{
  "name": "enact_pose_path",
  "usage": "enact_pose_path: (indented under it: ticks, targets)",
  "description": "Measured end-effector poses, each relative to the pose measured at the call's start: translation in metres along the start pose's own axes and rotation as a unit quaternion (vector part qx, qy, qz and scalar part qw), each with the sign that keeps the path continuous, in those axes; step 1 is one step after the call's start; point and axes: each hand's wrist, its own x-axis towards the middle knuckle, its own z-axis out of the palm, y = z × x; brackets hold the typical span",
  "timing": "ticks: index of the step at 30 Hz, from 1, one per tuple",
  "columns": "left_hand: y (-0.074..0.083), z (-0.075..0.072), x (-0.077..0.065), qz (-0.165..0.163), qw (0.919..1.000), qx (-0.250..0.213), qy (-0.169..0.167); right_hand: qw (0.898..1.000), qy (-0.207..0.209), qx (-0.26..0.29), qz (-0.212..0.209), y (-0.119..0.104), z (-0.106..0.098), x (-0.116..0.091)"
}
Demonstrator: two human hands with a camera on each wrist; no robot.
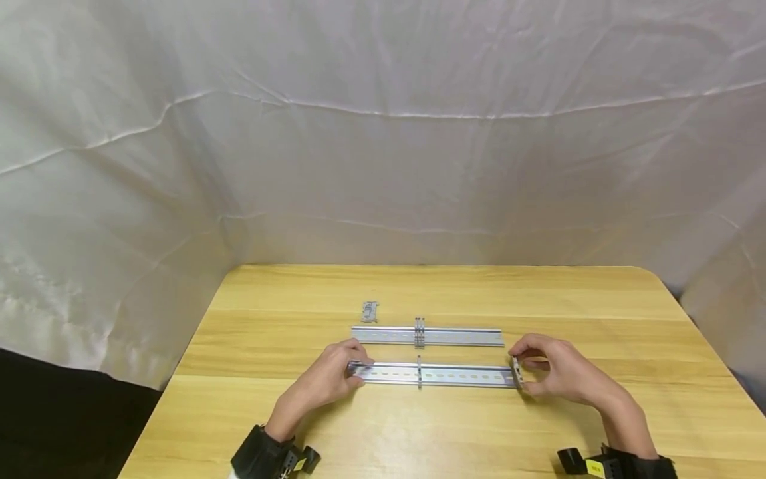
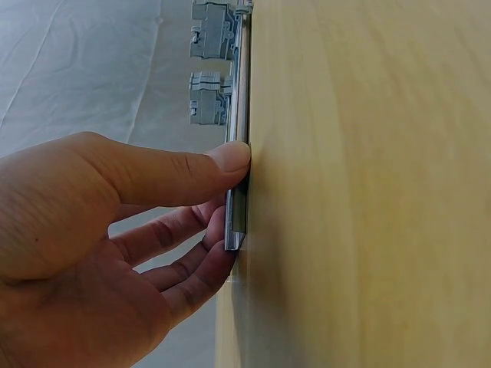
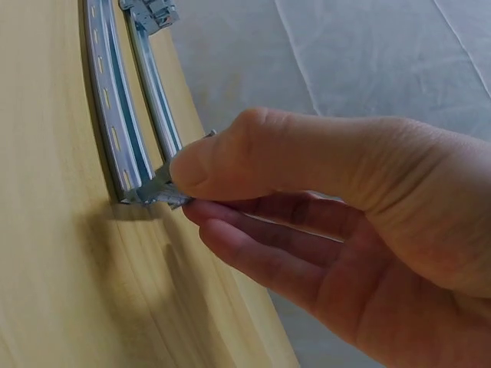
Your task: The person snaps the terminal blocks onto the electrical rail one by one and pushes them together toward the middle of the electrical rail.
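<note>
Black wristbands (image 1: pixel 263 454), left grip (image 1: pixel 329 374) round one end of a rail (image 1: pixel 461 376), right grip (image 1: pixel 555 368) round a block (image 1: pixel 516 372) at the other.

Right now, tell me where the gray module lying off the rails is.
In the head view, the gray module lies flat on the table, left of its middle, just beyond the left end of the far rail.

- Silver DIN rail (image 1: pixel 455 376), long, slotted face up, running left to right on the tabletop (image 1: pixel 419 432)
- Grey terminal block (image 1: pixel 517 372), tilted, at the rail's right end
</note>
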Motion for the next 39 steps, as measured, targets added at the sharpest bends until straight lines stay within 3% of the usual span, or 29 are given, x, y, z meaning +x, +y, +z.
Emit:
enact_pose_path:
  ticks: [23, 39]
  targets:
    - [0.002, 0.000, 0.000, -0.002, 1.0000, 0.000, 0.002, 0.998, -0.016, 0.055, 0.009, 0.008, 0.003, 0.000]
    - [0.001, 0.001, 0.001, -0.002, 1.0000, 0.001, 0.003, 0.999, 0.007, 0.027, -0.033, -0.005, 0.027, 0.017]
